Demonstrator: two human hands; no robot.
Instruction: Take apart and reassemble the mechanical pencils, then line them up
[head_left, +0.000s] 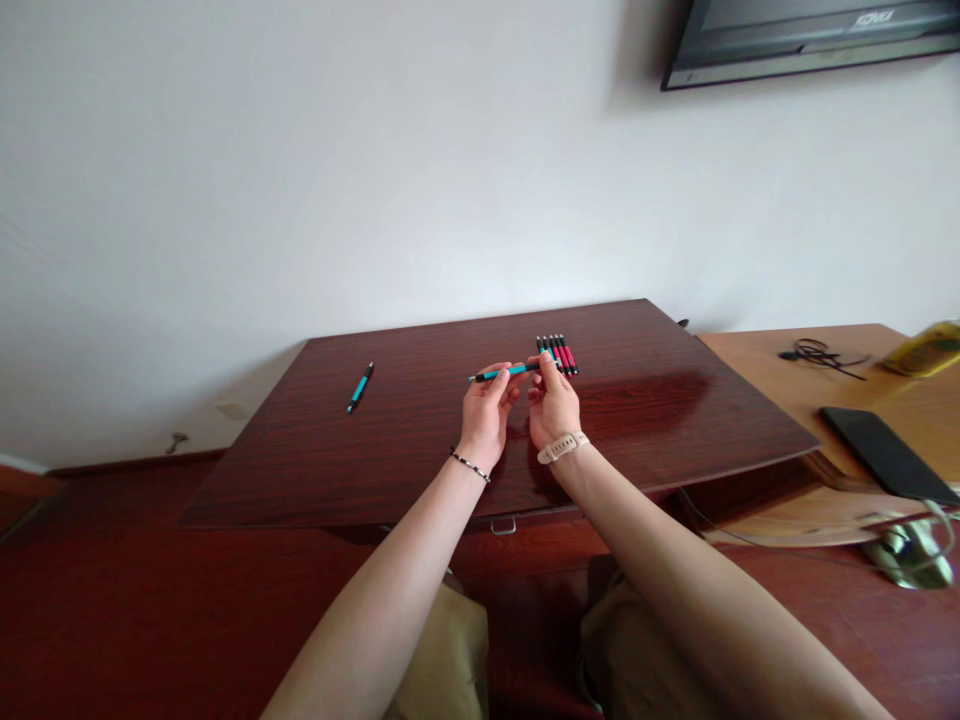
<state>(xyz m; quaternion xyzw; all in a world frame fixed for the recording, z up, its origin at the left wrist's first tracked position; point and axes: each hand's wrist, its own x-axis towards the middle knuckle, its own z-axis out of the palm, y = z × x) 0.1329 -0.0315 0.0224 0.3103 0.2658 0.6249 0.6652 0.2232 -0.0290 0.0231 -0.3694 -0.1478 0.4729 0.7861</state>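
We note a teal pen (504,373) held level above the dark wooden tabletop (420,440), pinched at both ends. Our left hand (486,412) closes thumb and fingertips on its left portion, fingers narrow around the barrel; our right hand (553,402) closes on its right end in the same tight pinch. Just beyond the right hand, a row of pens (558,354), red and black with one teal, lies side by side on the tabletop, touching one another. Well to the left of the left hand lies a second teal pen (360,387), alone. Far to the right of the grip, on a lighter desk (795,385), rest a black phone (877,452) and a coiled cable (817,354).
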